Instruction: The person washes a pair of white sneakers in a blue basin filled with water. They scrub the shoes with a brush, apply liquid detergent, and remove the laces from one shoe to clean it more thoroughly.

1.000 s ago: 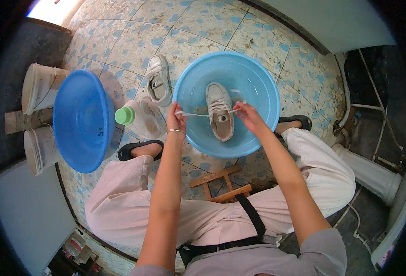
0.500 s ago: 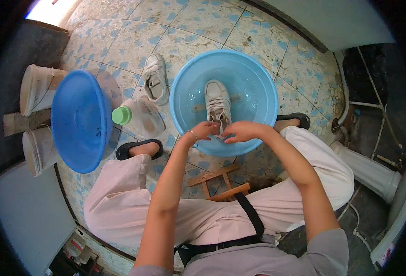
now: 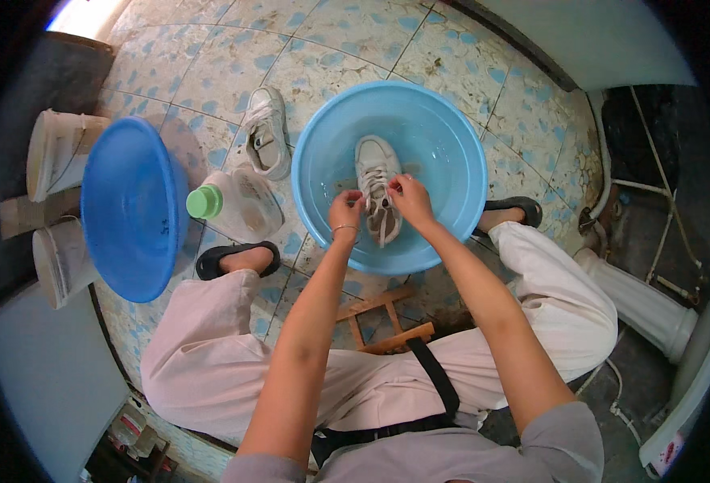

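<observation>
Left hand (image 3: 345,211) and right hand (image 3: 410,199), now apart, shift from the basin's near rim (image 3: 407,268) to the laces (image 3: 376,179) of the shoe (image 3: 373,151), centring work there; grip unclear.

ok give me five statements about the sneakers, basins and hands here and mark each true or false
1. A white lace-up sneaker is in the light-blue basin, toe pointing away from the person. True.
2. The left hand is on the floor. False: it is at the side of that sneaker, over the light-blue basin.
3. The plastic jug with the green cap is to the left of the light-blue basin. True.
4. The second sneaker is inside the darker blue basin. False: it is on the tiled floor, to the right of the darker blue basin.
5. The bracelet is on the right wrist. False: it is on the left.
</observation>
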